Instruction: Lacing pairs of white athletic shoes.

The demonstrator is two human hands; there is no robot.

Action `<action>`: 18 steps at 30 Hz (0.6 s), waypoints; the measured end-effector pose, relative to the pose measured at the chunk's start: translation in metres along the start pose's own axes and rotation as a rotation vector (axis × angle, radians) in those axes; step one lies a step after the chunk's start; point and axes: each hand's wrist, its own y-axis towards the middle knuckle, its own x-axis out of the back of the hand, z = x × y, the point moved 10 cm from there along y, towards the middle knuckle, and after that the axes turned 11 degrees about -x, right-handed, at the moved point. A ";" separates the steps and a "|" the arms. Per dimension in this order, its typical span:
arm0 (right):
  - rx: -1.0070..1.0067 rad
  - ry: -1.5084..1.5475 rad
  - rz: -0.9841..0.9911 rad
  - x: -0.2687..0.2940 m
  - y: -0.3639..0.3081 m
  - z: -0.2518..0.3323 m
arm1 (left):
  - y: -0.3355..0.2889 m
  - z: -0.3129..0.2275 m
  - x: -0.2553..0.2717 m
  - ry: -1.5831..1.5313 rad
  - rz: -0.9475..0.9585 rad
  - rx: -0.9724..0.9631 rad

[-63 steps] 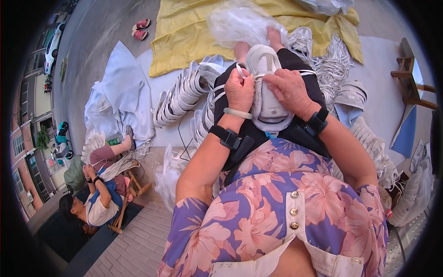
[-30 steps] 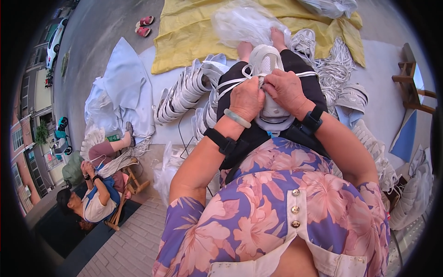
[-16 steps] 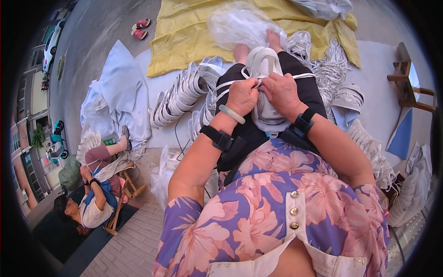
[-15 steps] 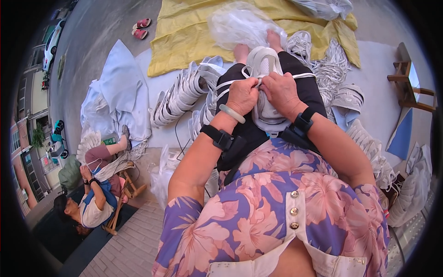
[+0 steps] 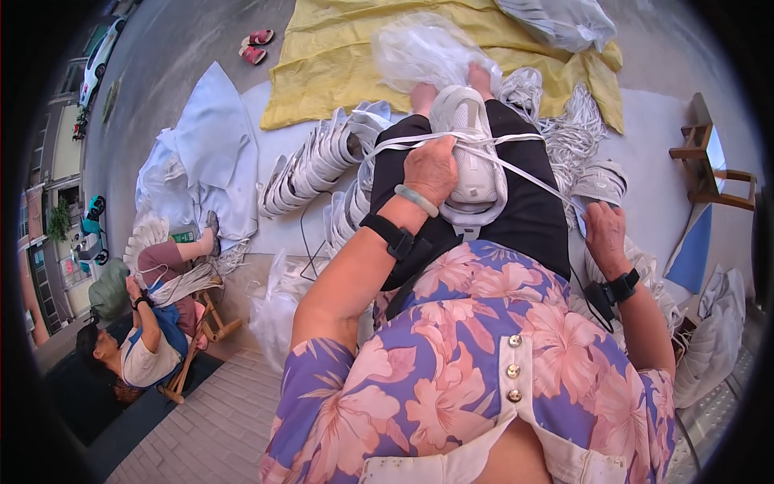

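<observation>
A white shoe upper [image 5: 471, 181] lies across my lap between my thighs, its toe pointing away from me. Over it runs a white shoelace [image 5: 526, 171], crossing the upper and stretched out to the right. My left hand [image 5: 430, 169] is closed at the upper's left side, where the lace crosses; its fingertips are partly hidden, and it appears to grip the lace there. Well out to the right, beside my thigh, my right hand [image 5: 606, 234] pinches the far end of the lace and holds it taut.
A row of nested shoe uppers [image 5: 310, 169] lies on the left, with loose laces [image 5: 579, 121] heaped at right. Beyond my feet spreads a yellow sheet [image 5: 322, 60]. A wooden stool [image 5: 701, 161] stands far right. Another person [image 5: 153, 347] sits at left, handling laces.
My right hand has moved from the upper out to the right, drawing the lace with it. My left hand stays at the upper, slightly lower.
</observation>
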 end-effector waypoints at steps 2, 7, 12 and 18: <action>-0.253 -0.127 0.100 -0.017 -0.059 -0.107 | -0.003 0.004 -0.003 0.025 -0.003 0.024; -0.530 -0.210 0.239 -0.048 -0.162 -0.223 | -0.004 -0.004 0.000 0.030 0.023 0.037; -0.286 -0.029 0.451 -0.061 -0.078 -0.095 | 0.003 0.004 0.023 0.002 -0.069 0.062; 0.016 0.306 -0.037 0.015 0.018 0.042 | 0.028 0.033 0.009 0.226 0.060 -0.194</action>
